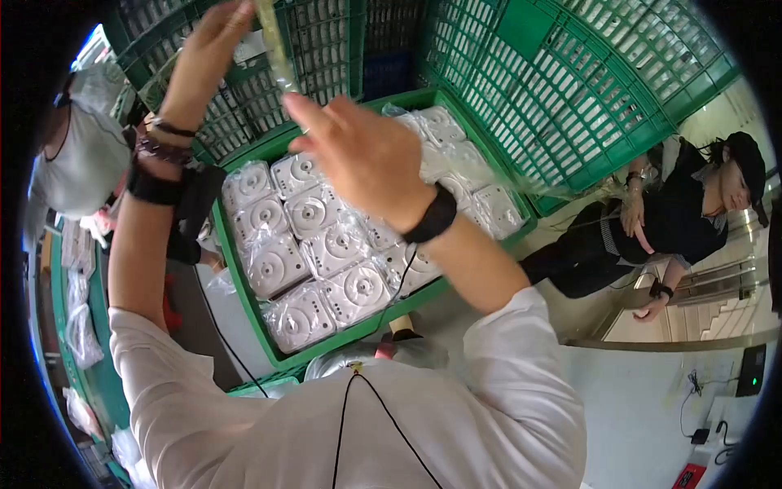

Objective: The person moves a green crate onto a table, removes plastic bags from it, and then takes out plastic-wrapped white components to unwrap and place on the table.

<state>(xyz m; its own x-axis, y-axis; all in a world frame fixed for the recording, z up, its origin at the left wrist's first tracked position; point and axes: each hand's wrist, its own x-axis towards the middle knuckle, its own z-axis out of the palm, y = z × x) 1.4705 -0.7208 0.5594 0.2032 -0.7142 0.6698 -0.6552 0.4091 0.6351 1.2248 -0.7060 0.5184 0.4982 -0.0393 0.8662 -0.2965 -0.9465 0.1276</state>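
I stand over a green crate [326,350] at the centre of the view, filled with white moulded parts [364,285], each with a round, ringed recess facing up. The parts lie flat in close rows, which probably saves space and stops them from sliding; the clear plastic wrap [350,224] around them likely guards against scratches. More green crates rise beyond: a lattice wall [562,106] at 1 o'clock, another [322,49] at 11, perhaps stacked to save floor.

My hands are apart, both raised above the parts. My left hand [213,37] is up at 11 o'clock, fingers bent and running off the top edge, so I cannot tell how tightly they close. My right hand [366,159], just short of 12 o'clock, is loosely bent, one finger pointing to 10. Between them hangs a narrow, yellowish clear strip [275,50]; its lower end meets my right fingertips in the view, but blur hides whether either hand grips it

A co-worker in black [676,204] is at 3 o'clock, another in a pale top [85,159] between 9 and 10
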